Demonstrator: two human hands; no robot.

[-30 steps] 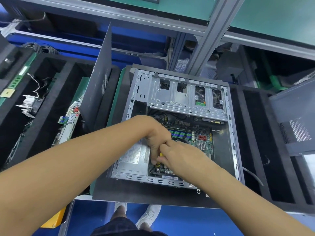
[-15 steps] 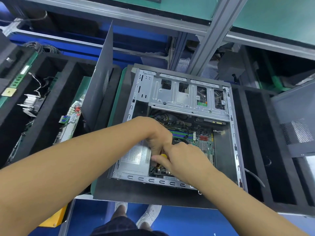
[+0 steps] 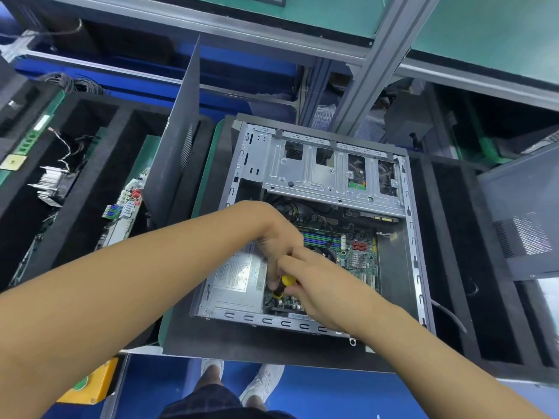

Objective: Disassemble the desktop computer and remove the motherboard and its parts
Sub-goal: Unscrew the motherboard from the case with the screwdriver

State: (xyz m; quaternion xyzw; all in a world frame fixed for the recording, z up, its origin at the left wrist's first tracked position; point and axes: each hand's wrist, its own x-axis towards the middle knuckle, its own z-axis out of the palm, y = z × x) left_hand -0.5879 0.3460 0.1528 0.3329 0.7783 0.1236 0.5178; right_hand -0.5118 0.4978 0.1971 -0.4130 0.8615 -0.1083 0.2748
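1. Right hand (image 3: pixel 320 285) is closed round the yellow handle of a screwdriver (image 3: pixel 286 281), tip pointing down into the computer case (image 3: pixel 412 237).
2. Left hand (image 3: pixel 272 237) reaches in beside it, fingers bent down against the tool's lower end. Whether they pinch it cannot be told.
3. Motherboard (image 3: pixel 360 255) sits flat in the case floor, below the drive cage (image 3: pixel 317 173) and just beside the power supply (image 3: pixel 239 273). The tool meets its near left corner.
4. Judged step: undoing a mounting screw at that corner. The screw head itself is hidden by the fingers.
5. Next move calls for steady downward pressure while turning, then lifting the screw clear before it drops among the parts.
6. Remaining, by appearance: the board is not yet lifted, and cables near the cage look connected.
7. Side panel (image 3: pixel 178 146) stands upright left of the case.
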